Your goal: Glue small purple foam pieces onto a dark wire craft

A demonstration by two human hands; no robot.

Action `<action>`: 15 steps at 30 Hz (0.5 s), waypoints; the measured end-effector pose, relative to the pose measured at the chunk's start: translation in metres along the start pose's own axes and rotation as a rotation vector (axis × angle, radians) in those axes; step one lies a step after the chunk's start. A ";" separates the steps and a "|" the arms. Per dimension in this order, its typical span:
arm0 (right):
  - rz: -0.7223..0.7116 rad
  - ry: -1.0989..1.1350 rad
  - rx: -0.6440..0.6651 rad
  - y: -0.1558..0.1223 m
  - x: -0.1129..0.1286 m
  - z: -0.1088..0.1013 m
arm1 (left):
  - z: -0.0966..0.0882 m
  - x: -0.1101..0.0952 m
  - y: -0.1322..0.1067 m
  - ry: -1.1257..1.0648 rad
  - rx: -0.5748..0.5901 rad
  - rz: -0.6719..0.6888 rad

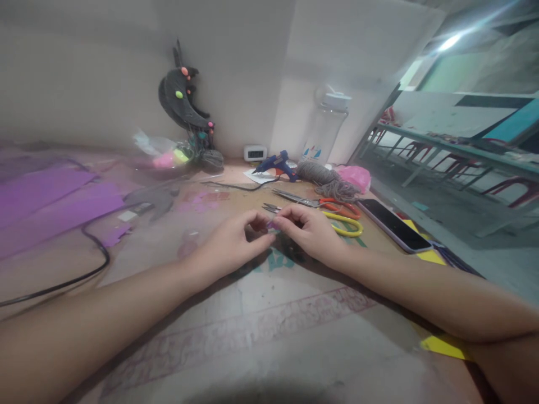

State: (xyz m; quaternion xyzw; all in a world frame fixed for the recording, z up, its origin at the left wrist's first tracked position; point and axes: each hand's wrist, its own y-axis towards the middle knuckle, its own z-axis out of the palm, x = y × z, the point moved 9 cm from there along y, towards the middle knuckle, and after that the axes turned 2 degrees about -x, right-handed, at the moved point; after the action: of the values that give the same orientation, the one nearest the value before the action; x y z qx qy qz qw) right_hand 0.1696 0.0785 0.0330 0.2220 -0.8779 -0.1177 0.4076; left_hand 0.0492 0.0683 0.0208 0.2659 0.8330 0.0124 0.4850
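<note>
A tiny purple piece (270, 224) sits at the fingertips where my two hands meet over the middle of the table; its kind is too small to make out. My left hand (238, 238) is closed in a pinch on one side of it. On the other side, my right hand (309, 233) pinches it between thumb and index finger. Just beyond the right hand lie yellow-handled scissors (347, 224), partly hidden by that hand. Orange-handled scissors (343, 207) rest behind them.
A blue glue gun (275, 164), grey yarn (322, 178), a clear bottle (324, 129) and a small digital clock (255, 153) stand at the back. A phone (393, 224) lies right. Purple sheets (63, 196) and a black cable (103, 252) are left. A dark crescent ornament (177, 98) leans on the wall.
</note>
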 end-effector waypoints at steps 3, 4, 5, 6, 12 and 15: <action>0.013 0.029 -0.004 0.002 -0.002 0.000 | 0.000 0.007 0.000 -0.033 -0.008 -0.051; 0.023 0.042 -0.005 0.003 -0.003 -0.001 | -0.001 0.010 0.000 -0.054 -0.025 -0.071; 0.033 0.055 -0.005 0.003 -0.003 -0.001 | -0.004 0.012 0.000 -0.077 -0.057 -0.084; 0.043 0.071 -0.004 0.004 -0.004 -0.001 | -0.007 0.014 0.000 -0.094 -0.091 -0.087; 0.071 0.123 -0.004 0.004 -0.005 -0.002 | -0.028 0.024 0.002 -0.218 -0.285 -0.122; 0.060 0.132 -0.032 0.005 -0.002 -0.005 | -0.036 0.030 0.002 -0.247 -0.363 -0.163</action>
State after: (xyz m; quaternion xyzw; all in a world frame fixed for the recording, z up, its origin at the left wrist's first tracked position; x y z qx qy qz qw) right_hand 0.1736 0.0835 0.0366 0.1962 -0.8534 -0.1046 0.4714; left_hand 0.0088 0.0923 0.0167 0.1059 0.7701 0.0903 0.6226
